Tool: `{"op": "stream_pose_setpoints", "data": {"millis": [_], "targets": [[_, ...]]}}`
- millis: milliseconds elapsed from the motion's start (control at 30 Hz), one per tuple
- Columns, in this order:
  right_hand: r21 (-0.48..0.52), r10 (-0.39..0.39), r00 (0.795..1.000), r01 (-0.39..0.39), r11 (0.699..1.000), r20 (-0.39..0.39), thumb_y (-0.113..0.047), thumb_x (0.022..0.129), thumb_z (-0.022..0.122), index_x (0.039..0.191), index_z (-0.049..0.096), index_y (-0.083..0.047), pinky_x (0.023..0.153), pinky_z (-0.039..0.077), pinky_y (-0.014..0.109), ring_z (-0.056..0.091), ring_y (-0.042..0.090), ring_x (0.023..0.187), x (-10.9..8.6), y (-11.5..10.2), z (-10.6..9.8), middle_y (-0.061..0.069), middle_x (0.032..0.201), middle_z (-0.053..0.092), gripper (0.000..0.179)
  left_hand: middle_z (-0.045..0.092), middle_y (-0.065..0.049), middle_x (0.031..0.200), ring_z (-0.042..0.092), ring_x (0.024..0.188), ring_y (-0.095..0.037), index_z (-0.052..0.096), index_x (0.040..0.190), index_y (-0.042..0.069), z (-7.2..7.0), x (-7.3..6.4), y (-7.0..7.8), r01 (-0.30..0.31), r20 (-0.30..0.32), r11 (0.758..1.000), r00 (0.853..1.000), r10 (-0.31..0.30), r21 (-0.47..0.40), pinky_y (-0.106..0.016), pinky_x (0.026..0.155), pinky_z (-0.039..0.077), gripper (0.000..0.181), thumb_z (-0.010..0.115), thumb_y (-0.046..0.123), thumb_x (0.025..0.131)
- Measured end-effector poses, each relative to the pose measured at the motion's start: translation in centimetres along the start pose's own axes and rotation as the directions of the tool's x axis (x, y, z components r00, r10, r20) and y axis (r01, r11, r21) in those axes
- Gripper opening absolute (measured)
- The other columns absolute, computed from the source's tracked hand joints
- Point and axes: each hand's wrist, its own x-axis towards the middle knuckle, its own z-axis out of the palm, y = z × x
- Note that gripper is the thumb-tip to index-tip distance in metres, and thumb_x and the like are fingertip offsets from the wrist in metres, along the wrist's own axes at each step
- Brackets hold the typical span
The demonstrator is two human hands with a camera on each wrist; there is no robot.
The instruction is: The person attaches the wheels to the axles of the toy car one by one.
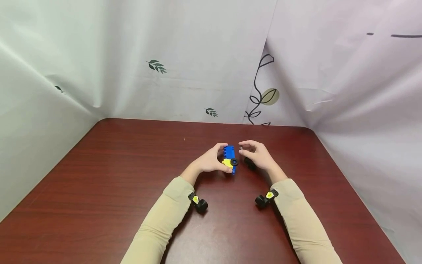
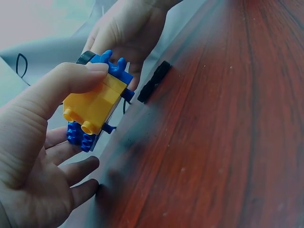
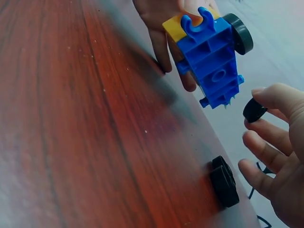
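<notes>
My left hand (image 1: pixel 225 157) grips a small toy car (image 1: pixel 230 158) built from a blue chassis (image 3: pixel 211 57) and a yellow brick (image 2: pixel 92 107), held just above the dark red table (image 1: pixel 132 176). One black wheel (image 3: pixel 239 33) sits on the car's axle. My right hand (image 1: pixel 244 147) is just right of the car and pinches a loose black wheel (image 3: pixel 255 110) between thumb and fingertips, a short gap from the chassis. Two more stacked black wheels (image 3: pixel 224 181) lie on the table under my right hand, also seen as a dark wheel (image 2: pixel 153 81) in the left wrist view.
White sheets printed with leaves (image 1: pixel 156 66) hang as walls behind and on both sides of the table. Small black cameras are strapped to the left wrist (image 1: pixel 199 202) and the right wrist (image 1: pixel 265 198). Bare wood stretches left and right of the hands.
</notes>
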Motion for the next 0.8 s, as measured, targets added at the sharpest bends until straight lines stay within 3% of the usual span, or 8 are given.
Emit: {"op": "stream_pose_setpoints", "data": {"millis": [167,333,567,800], "targets": [[0.043,0.006,1.000,-0.005,0.999,-0.019,-0.020,0.088,0.067,0.119,0.062,-0.001,0.078,0.052,0.027,0.062,0.027,0.094,-0.08,-0.25,0.17,0.017,0.115,0.064,0.037,0.038,-0.012,0.147,0.036,0.138,-0.026,0.024,0.145,0.012,0.07,0.08,0.00,-0.003,-0.009,1.000,1.000,0.003,0.031,-0.041,0.112,0.033,0.095,0.082,0.026,0.071],[0.051,0.007,0.999,-0.005,0.999,-0.042,-0.020,0.087,0.069,0.114,0.063,-0.003,0.074,0.052,0.023,0.061,0.021,0.089,-0.11,-0.36,0.22,0.016,0.109,0.066,0.033,0.040,-0.011,0.146,0.037,0.138,-0.026,0.026,0.144,0.012,0.12,0.05,0.17,-0.002,-0.025,0.998,1.000,0.003,0.065,-0.041,0.112,0.033,0.095,0.083,0.028,0.070],[0.087,0.013,0.995,-0.005,0.996,-0.100,-0.019,0.083,0.073,0.104,0.064,-0.006,0.069,0.051,0.021,0.061,0.015,0.080,-0.04,-0.48,0.28,0.014,0.099,0.068,0.027,0.041,-0.011,0.145,0.038,0.137,-0.026,0.026,0.144,0.012,0.02,-0.03,0.35,-0.013,-0.026,0.997,1.000,0.015,0.076,-0.041,0.111,0.035,0.094,0.082,0.029,0.070],[0.114,0.033,0.990,-0.017,0.993,-0.138,-0.020,0.082,0.074,0.101,0.063,-0.004,0.063,0.050,0.022,0.060,0.014,0.077,-0.39,-0.72,0.35,0.017,0.100,0.069,0.028,0.043,-0.009,0.143,0.042,0.133,-0.025,0.025,0.144,0.013,0.23,0.07,0.09,-0.020,-0.018,0.998,1.000,0.021,0.066,-0.040,0.107,0.040,0.096,0.082,0.031,0.069]]}}
